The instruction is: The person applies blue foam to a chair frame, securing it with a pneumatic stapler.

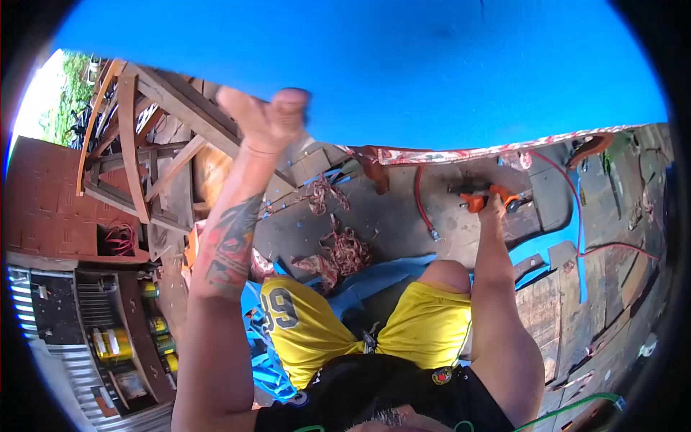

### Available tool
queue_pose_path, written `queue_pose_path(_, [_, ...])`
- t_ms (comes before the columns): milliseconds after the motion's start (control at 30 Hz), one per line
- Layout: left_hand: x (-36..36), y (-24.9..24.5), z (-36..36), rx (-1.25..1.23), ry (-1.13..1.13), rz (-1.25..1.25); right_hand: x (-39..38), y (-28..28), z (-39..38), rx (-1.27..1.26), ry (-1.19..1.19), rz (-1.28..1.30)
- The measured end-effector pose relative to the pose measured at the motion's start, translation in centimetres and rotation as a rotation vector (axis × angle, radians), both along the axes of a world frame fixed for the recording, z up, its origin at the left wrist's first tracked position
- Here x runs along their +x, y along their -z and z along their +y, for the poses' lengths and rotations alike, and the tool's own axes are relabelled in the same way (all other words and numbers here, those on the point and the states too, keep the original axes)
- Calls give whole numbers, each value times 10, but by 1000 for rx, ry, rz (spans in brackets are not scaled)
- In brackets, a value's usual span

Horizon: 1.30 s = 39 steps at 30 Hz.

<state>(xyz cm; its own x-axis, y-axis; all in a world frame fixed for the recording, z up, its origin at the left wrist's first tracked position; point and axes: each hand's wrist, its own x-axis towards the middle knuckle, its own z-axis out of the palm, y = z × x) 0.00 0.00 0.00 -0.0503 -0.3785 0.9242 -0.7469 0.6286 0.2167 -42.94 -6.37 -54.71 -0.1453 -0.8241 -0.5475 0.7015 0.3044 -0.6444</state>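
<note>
A large blue sheet or padded panel [432,79] fills the upper view, with red-and-white patterned fabric [461,154] along its lower edge. My left hand [263,122] is raised at the panel's lower left edge, blurred by motion, thumb and fingers apart and nothing in it. Low on the right, my right hand [494,205] is wrapped round an orange-and-black gun-shaped tool [471,202] close over the grey floor. To the left of that tool a red hose [420,194] with a metal end hangs down from the panel's edge.
A wooden frame [191,108] leans at the left beside a reddish-brown cabinet [54,201]. Patterned fabric scraps [349,252] and blue offcuts [381,277] lie around my knees. Another red hose [578,216] runs along the right over wooden boards [540,309].
</note>
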Motion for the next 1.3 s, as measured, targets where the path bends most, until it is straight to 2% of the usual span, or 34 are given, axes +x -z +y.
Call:
queue_pose_path(67, [-10,9,-15,6,77,-18,11,-5,8,-47,175,206])
queue_pose_path(100, [-5,-7,6,-78,71,46,-18,-42,-2,-51,113,187])
queue_pose_path(133, [-2,-10,9,-68,95,43,-18,-38,6,24,46,112])
queue_pose_path(167, [0,-13,9,-57,120,42,3,-108,36,34,8,75])
queue_pose_path(233, [-4,-18,13,-11,134,66,-17,-90,39,-30,41,54])
queue_pose_path(333, [-5,-24,20,-11,105,20,2,-222,76,119,27,4])
queue_pose_path(400, [0,-26,32,217,133,-76,2,-258,89,205,28,-52])
queue_pose_path(433, [0,-33,41,233,102,-69,1,-266,95,275,58,-119])
queue_pose_path(467, [-6,-42,51,315,106,-101,-14,-264,99,261,-41,-206])
queue_pose_path(567, [-11,-67,65,490,79,-165,-36,-271,112,304,-79,-343])
queue_pose_path(600, [-12,-79,69,580,72,-200,-23,-323,123,346,-109,-429])
queue_pose_path(633, [-13,-96,74,590,47,-182,-7,-383,140,354,-107,-277])
queue_pose_path(700, [-13,-119,79,731,111,-252,-4,-411,163,443,52,-188])
queue_pose_path(733, [-12,-126,80,753,100,-230,-8,-409,172,465,38,-169])
queue_pose_path(800, [-6,-126,82,875,109,-288,-23,-405,195,451,155,12])
queue_pose_path(833, [-7,-124,84,608,47,-337,-11,-467,213,532,32,9])
queue_pose_path(933, [-2,-135,93,763,-16,-400,-29,-492,253,444,96,100])
queue_pose_path(1000, [1,-135,107,786,-213,-586,-51,-519,280,433,70,154])
queue_pose_path(1033, [7,-135,123,803,-208,-577,-55,-535,287,390,45,176])
queue_pose_path(1100, [30,-134,176,1064,-276,-293,-68,-568,297,451,123,240])
queue_pose_path(1167, [54,-121,244,1317,-375,-19,-82,-604,305,394,168,396])
queue_pose_path(1200, [70,-115,282,1547,-377,154,-87,-626,303,478,223,435])
queue_pose_path(1233, [89,-107,329,1718,-311,307,-89,-643,300,440,314,507])
queue_pose_path(1267, [108,-82,387,1812,-473,133,-110,-653,304,426,312,490])
queue_pose_path(1300, [118,-90,438,1952,-440,223,-126,-659,304,399,315,464])
